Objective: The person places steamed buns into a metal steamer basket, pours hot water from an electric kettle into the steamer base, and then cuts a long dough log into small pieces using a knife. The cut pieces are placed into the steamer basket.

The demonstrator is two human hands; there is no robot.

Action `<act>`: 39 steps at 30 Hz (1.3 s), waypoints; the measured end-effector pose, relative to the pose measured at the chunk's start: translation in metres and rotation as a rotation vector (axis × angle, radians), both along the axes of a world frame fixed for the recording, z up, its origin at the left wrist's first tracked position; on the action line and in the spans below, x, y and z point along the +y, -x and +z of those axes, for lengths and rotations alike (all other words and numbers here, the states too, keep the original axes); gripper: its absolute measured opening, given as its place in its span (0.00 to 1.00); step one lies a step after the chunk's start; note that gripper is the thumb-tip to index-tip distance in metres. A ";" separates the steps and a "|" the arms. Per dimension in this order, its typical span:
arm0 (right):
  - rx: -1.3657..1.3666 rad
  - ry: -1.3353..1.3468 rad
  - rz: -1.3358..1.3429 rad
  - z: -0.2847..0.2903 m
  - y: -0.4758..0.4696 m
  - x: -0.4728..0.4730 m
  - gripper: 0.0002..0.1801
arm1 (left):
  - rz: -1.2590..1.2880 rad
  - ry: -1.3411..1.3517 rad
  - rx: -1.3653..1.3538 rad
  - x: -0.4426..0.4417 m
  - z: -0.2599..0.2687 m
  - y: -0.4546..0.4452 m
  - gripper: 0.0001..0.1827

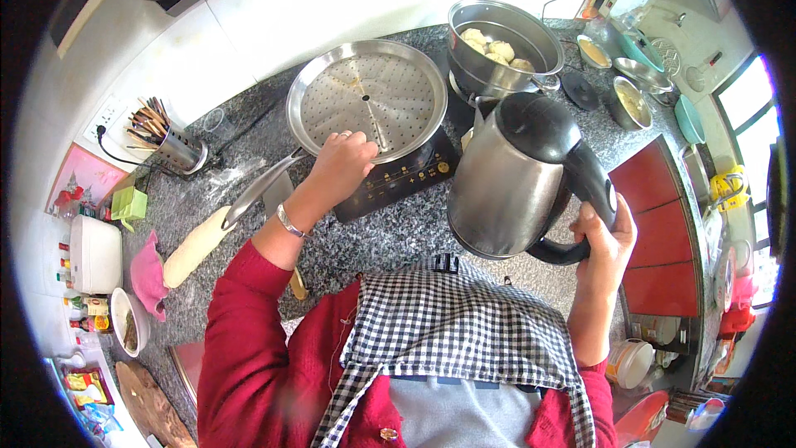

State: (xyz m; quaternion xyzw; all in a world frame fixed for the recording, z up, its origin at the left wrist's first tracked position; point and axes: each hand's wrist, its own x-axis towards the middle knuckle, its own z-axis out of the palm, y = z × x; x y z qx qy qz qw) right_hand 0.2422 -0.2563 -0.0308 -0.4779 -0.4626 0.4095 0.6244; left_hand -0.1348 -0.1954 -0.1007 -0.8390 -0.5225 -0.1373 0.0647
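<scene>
My right hand [602, 230] grips the black handle of a stainless steel electric kettle [504, 180], whose spout points up and to the left. The fingers of my left hand [345, 158] are curled at the near rim of a long-handled steel pan [297, 106]; whether they grip anything is hidden. A perforated steel steaming plate [398, 87] lies in that pan, on a black induction cooktop [398, 183]. Beyond the kettle, a steel pot [491, 74] holds several pale dough buns [500, 50].
A long dough roll [196, 249] lies left on the floured granite counter [367, 249], near a pink cloth-like item [148, 277] and a steel holder of chopsticks [180, 149]. Bowls of food [632, 102] stand at the right back. A wooden board [149, 404] is at the lower left.
</scene>
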 end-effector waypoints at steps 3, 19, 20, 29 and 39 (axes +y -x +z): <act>-0.002 -0.019 -0.042 -0.001 -0.004 -0.008 0.16 | 0.065 -0.090 -0.087 0.005 0.005 0.002 0.05; 0.022 -0.019 -0.171 -0.018 -0.032 -0.023 0.15 | -0.010 0.036 -0.060 -0.031 -0.079 -0.080 0.25; 0.025 -0.016 -0.159 -0.019 -0.034 -0.021 0.15 | 0.005 0.008 -0.049 -0.028 -0.083 -0.085 0.27; -0.022 0.043 -0.093 -0.019 -0.110 -0.004 0.14 | -0.033 -0.068 -0.147 -0.020 -0.068 -0.160 0.32; 0.020 0.040 -0.155 -0.033 -0.218 0.007 0.17 | -0.148 -0.215 -0.327 -0.001 -0.006 -0.287 0.21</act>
